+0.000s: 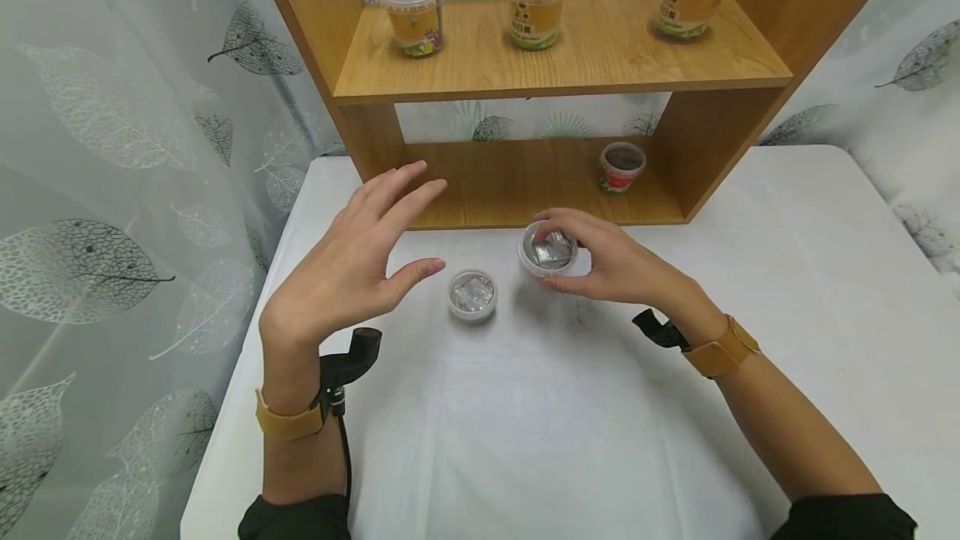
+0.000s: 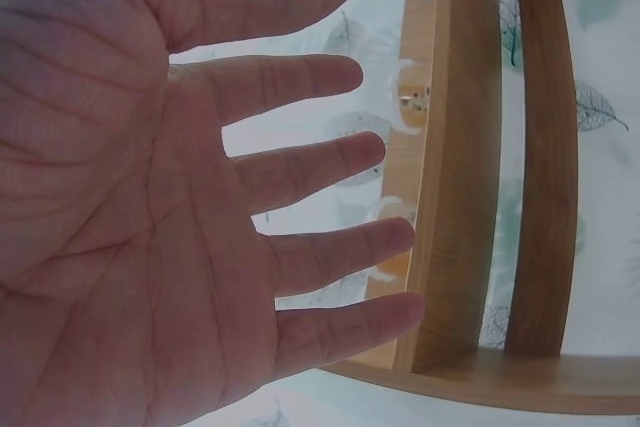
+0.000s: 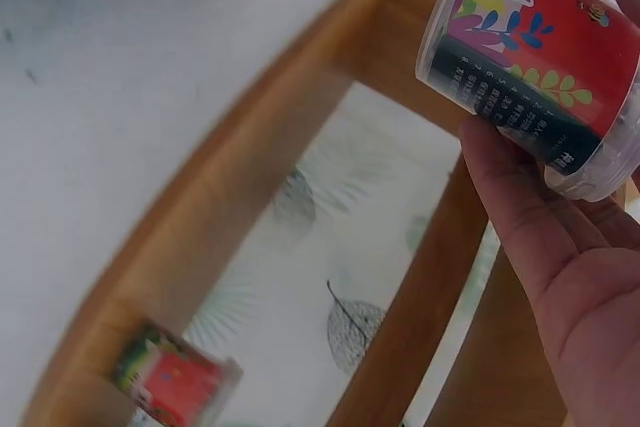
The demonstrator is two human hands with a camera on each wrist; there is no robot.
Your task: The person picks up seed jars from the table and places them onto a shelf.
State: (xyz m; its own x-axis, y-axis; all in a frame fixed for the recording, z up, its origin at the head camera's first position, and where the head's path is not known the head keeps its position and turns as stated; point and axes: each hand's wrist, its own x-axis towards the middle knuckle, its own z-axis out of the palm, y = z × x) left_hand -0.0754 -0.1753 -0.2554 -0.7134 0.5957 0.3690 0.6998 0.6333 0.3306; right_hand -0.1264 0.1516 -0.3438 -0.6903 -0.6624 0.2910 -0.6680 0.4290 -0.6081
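Observation:
My right hand [image 1: 600, 257] grips a clear plastic cup [image 1: 550, 250] around its rim, just in front of the shelf. The right wrist view shows that cup's red label [image 3: 560, 37], with coloured leaves and a dark text panel, and the fingers curled against its side. A silvery packet shows in its top. To its left, a second clear cup [image 1: 472, 296] with a similar silvery top stands on the white table. My left hand [image 1: 348, 257] hovers left of that cup, fingers spread and holding nothing. In the left wrist view its palm [image 2: 150, 217] is bare.
A wooden shelf unit [image 1: 562, 77] stands at the table's back. Three yellow-labelled cups, left [image 1: 414, 15], middle [image 1: 537, 11] and right [image 1: 692, 2], sit on its upper board. A red-labelled cup [image 1: 622, 167] stands at the lower board's right. Leaf-patterned curtain [image 1: 135, 190] hangs behind.

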